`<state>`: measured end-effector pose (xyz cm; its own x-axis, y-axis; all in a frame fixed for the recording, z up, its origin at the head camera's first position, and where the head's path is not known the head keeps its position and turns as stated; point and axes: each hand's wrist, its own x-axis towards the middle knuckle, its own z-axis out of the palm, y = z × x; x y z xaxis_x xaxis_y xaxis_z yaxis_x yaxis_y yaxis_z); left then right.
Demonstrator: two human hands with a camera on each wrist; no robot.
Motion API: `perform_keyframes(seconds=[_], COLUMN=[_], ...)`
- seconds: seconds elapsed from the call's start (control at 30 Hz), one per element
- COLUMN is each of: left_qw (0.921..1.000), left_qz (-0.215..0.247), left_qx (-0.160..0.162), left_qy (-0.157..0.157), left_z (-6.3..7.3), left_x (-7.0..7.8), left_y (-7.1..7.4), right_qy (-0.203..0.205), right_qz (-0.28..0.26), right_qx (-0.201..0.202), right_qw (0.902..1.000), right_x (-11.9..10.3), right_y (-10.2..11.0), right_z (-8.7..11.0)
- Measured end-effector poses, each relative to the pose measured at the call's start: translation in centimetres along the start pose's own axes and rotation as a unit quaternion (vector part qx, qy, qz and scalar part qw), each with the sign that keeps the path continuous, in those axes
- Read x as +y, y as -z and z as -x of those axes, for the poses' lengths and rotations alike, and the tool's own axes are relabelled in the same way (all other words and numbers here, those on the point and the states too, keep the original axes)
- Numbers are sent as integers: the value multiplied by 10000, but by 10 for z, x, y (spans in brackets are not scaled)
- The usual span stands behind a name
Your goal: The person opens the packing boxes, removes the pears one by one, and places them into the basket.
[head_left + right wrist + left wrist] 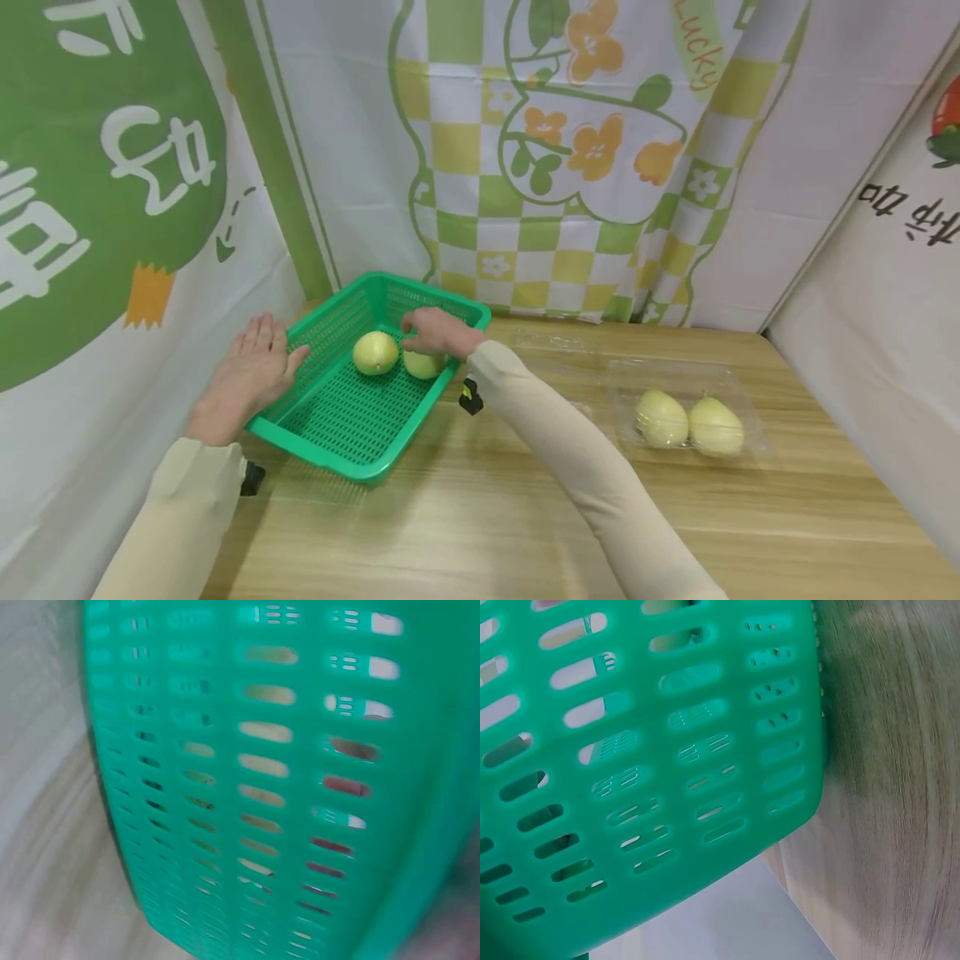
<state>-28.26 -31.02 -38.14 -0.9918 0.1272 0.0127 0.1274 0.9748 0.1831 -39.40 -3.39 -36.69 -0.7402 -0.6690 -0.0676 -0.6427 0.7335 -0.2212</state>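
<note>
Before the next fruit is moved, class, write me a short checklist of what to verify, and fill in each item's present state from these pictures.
1. Green basket flat on the wooden table: ok.
2. Left hand steadying the basket's left rim, fingers straight: ok.
3. Right hand over the second fruit in the basket; whether it has let go: cannot tell.
4. First fruit settled on the basket floor: ok.
5. Two fruits left in the clear tray, nothing covering them: ok.
</note>
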Motion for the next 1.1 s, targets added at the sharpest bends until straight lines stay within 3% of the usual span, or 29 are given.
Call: perform_keyframes(seconds=[0.4, 0.83, 1.1], left_qw=[10000, 9999, 9990], left_qz=[18, 59, -46], left_qx=[-16, 120, 413], left_qy=[16, -32, -132], left_z=[1, -1, 1], left_x=[-1, -1, 3], left_y=[-2, -2, 2], right_qy=[454, 451, 824], right_qz=[-66, -378, -313], right_qx=[459, 768, 1208], right_qw=[9979, 9953, 9888], right_x=[-4, -5, -2], right_y=[25, 53, 64], right_z=[24, 61, 87])
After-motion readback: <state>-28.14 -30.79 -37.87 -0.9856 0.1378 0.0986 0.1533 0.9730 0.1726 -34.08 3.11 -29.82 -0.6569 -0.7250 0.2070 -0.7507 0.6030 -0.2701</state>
